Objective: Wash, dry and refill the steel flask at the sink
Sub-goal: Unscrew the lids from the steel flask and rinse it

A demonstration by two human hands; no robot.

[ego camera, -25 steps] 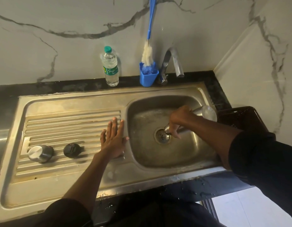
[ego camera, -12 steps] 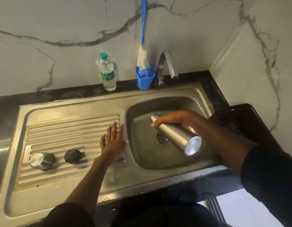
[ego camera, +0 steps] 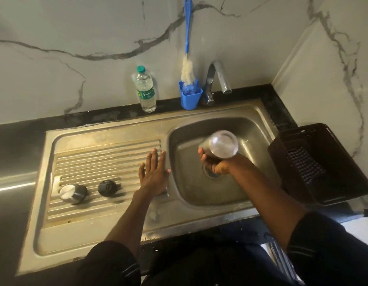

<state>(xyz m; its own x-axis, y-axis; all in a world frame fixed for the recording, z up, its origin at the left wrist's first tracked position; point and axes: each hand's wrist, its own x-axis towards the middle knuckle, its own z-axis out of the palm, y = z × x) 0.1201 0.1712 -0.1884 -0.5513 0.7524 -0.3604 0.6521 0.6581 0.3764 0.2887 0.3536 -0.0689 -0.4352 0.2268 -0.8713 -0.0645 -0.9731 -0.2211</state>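
A home kitchen: steel sink [ego camera: 117, 129] (ribbed drainboard), tap [ego camera: 218, 77], marble-look wall tiles, black counter [ego camera: 18, 141].

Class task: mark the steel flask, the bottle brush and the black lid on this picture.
steel flask [ego camera: 222, 143], head view, on its round base.
bottle brush [ego camera: 186, 71], head view, on its white bristles.
black lid [ego camera: 107, 188], head view, on its top.

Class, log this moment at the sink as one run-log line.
right hand grips steel flask base-up over basin | left hand flat on drainboard | tap dry
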